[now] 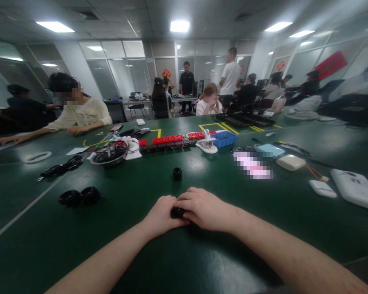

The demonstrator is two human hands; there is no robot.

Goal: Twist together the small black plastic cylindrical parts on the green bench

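My left hand (163,214) and my right hand (204,210) meet at the middle of the green table (135,249). Between them is a glossy black round object (178,212), mostly covered by my fingers, and both hands are closed on it from either side. Just beyond my hands stands a small black ring-shaped roll (177,174), apart from them. Farther left lie two similar black rolls (70,198), side by side and touching. Whether these are coiled cable or another kind of roll I cannot make out.
Across the table's middle runs a row of red-topped blocks (167,141), with a white clip stand (207,143) and a blue bin (225,139) beside it. A bowl of cables (108,155) is at left. White power banks (357,190) lie right. A co-worker (79,108) sits across at left.
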